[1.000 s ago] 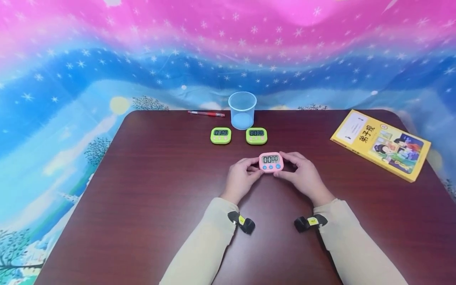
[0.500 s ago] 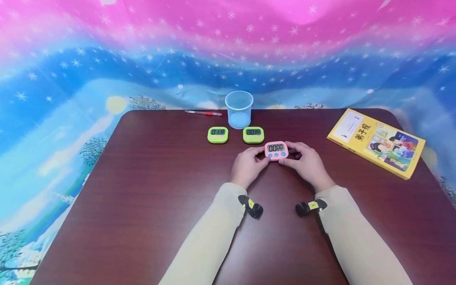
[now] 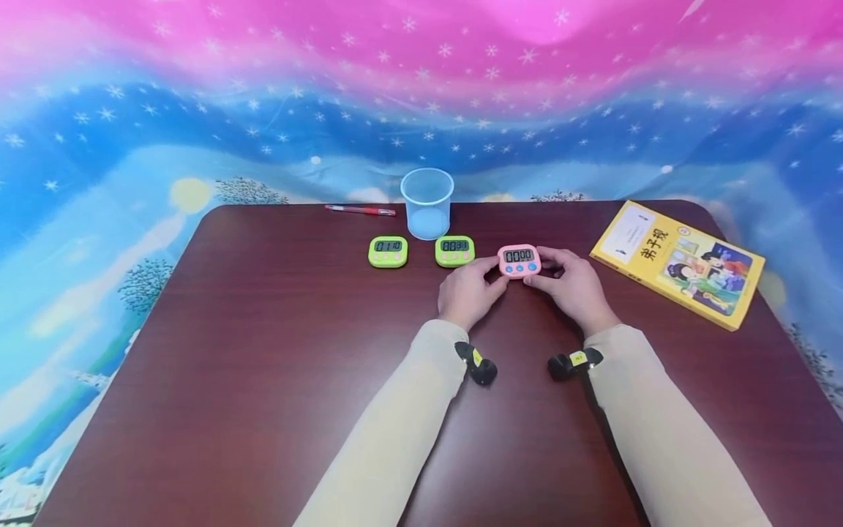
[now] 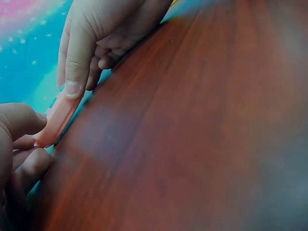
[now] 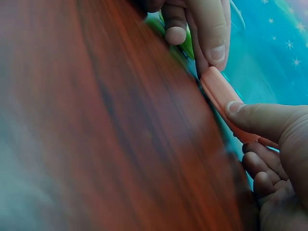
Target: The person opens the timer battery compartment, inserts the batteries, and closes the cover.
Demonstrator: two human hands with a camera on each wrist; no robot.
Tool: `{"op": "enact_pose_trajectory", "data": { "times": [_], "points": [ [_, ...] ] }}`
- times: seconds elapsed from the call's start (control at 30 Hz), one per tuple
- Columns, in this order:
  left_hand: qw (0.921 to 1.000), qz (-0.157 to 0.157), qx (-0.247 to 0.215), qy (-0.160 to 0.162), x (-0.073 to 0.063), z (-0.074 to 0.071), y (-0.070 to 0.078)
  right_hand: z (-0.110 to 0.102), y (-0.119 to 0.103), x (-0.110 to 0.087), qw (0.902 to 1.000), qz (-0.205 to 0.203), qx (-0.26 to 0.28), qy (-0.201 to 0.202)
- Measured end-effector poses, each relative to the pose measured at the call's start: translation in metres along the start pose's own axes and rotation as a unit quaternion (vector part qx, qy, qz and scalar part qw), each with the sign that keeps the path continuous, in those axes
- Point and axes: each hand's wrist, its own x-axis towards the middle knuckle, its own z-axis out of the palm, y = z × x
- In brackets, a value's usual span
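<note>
Between both hands is a pink digital timer (image 3: 519, 261) with blue buttons, its display reading 00 00. The left hand (image 3: 469, 294) pinches its left end, and the right hand (image 3: 571, 287) pinches the right end, thumbs toward the near edge. In the left wrist view the timer's pink edge (image 4: 60, 115) shows close above the tabletop; the right wrist view shows the same edge (image 5: 224, 94) with a thumb on it. Just left of the pink timer lies a green timer (image 3: 454, 251), partly beside the left hand's fingers. Another green timer (image 3: 388, 252) lies farther left.
A clear blue cup (image 3: 427, 205) stands behind the green timers. To its left a red pen (image 3: 360, 210) lies near the back edge of the brown table (image 3: 276, 366). A yellow book (image 3: 678, 263) lies at the right. A patterned cloth (image 3: 329, 88) hangs behind.
Both hands have carried the pink timer away from the body and rightward, level with the green timers' row. The head view has shifted slightly. The green timers, cup and book stay put.
</note>
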Motion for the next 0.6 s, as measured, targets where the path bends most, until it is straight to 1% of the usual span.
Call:
{"op": "enact_pose_trajectory", "data": {
  "times": [0.07, 0.17, 0.3, 0.4, 0.47, 0.5, 0.53, 0.57, 0.6],
  "points": [
    [1.0000, 0.000, 0.003, -0.007, 0.001, 0.000, 0.003, -0.003, 0.000, 0.001, 1.0000, 0.008, 0.002, 0.000],
    [0.9998, 0.005, 0.007, -0.018, 0.006, 0.001, 0.010, -0.008, 0.001, 0.002, 0.9998, 0.017, 0.005, 0.010],
    [0.9995, 0.000, 0.013, -0.030, 0.012, 0.001, 0.015, -0.014, 0.001, 0.007, 0.9996, 0.024, 0.002, 0.016],
    [0.9989, -0.001, 0.019, -0.042, 0.013, 0.003, 0.017, -0.014, 0.002, 0.007, 0.9993, 0.034, 0.000, 0.012],
    [0.9989, 0.001, 0.015, -0.045, 0.013, 0.005, 0.017, -0.014, 0.003, 0.007, 0.9992, 0.039, 0.000, 0.012],
    [0.9991, 0.005, 0.004, -0.041, 0.012, 0.006, 0.016, -0.014, 0.004, 0.006, 0.9991, 0.041, 0.001, 0.013],
    [0.9992, 0.007, -0.017, -0.035, 0.011, 0.007, 0.015, -0.014, 0.005, 0.006, 0.9989, 0.044, 0.003, 0.014],
    [0.9984, 0.008, -0.051, -0.023, 0.010, 0.009, 0.013, -0.014, 0.006, 0.005, 0.9988, 0.046, 0.003, 0.015],
    [0.9952, 0.010, -0.097, -0.006, 0.007, 0.011, 0.010, -0.014, 0.007, 0.003, 0.9987, 0.048, 0.006, 0.017]
  ]
}}
